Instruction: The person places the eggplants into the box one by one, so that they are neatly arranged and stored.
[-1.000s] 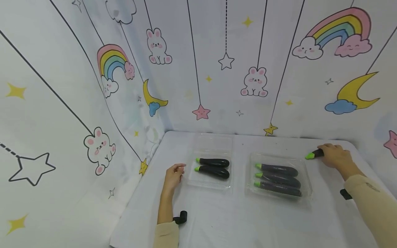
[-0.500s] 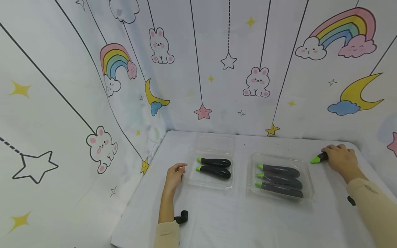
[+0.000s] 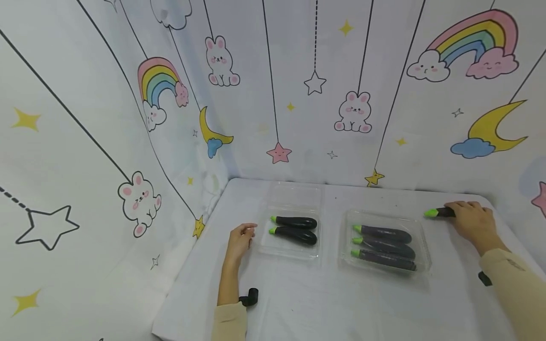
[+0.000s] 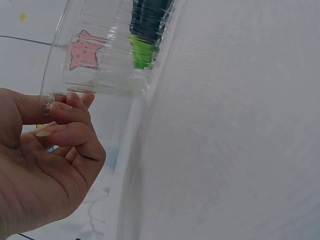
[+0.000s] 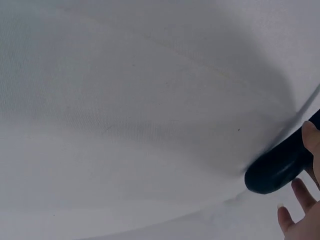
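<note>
My right hand grips a dark eggplant at the far right of the table, its green stem end pointing left. In the right wrist view the rounded end of that eggplant sticks out past the thumb, close over the white cloth. At the left, my left hand pinches the near-left rim of a clear plastic box between thumb and fingers, as the left wrist view shows. Two glossy eggplants lie side by side in this box, stems to the left. Its lid is folded back behind it.
A second clear plastic box stands between the hands, with three eggplants showing hazily through it. The white table meets patterned cloth walls at the back and left.
My right hand has shifted slightly to the right with the eggplant, which has turned to lie more level. The left hand keeps its place at the box.
</note>
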